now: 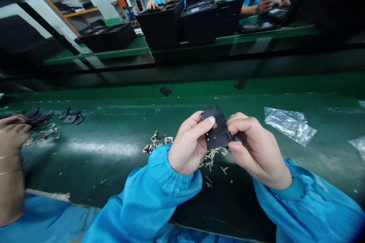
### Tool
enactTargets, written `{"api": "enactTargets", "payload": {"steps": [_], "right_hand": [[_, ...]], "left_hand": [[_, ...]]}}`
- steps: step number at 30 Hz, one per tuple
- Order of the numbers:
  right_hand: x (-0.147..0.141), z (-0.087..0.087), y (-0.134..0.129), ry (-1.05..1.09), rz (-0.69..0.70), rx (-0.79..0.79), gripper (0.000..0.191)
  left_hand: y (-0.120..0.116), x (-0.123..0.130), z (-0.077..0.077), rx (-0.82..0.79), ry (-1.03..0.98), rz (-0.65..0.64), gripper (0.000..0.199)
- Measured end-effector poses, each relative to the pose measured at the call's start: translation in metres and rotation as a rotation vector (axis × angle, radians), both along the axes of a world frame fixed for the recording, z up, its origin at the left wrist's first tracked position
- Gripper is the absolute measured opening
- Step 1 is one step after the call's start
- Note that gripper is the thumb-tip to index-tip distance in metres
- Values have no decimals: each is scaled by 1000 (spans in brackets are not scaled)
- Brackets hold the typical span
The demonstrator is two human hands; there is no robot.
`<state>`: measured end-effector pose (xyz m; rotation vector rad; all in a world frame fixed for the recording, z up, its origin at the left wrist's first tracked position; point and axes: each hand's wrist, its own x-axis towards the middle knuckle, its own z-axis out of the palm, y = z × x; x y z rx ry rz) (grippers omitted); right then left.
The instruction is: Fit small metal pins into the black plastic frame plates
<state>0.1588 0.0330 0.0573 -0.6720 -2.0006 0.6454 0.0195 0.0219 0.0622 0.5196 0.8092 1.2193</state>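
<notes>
A flat black plastic plate (219,133) with small holes and notched edges is held tilted above the green table. My left hand (189,142) grips it from the left, the thumb lying across its face. At the plate's right edge, my right hand (255,146) is closed, thumb and forefinger pinched together against the lower right corner; whatever may lie between these fingertips is too small to tell. Under and beside the hands lie small beige scraps (210,159), with a second pile of beige and black bits (155,143) left of my left wrist.
Clear plastic bags (289,124) lie at the right. Two black pieces (165,90) (240,84) lie farther back. A co-worker's hand (14,133) is at the far left by stacked black plates (71,117). Black bins (161,22) stand on a raised shelf, people behind.
</notes>
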Motion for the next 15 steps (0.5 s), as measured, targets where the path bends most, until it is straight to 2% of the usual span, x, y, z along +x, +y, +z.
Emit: {"api": "enactTargets", "payload": {"steps": [5,9,12,15], "right_hand": [[-3,-5,4,13,-65,169,16],[-3,-8,5,-13,-96,244,15],[-2,-9,5,-65,-78,250,16],[-1,-7,5,-83,-29,182,30]], "left_hand": [[-1,2,-1,-11,6,0,9],[1,1,-4,17,-15,3,12],[3,-2,-5,86,-5,13,15],[3,-7,-3,247,33,41,15]]}}
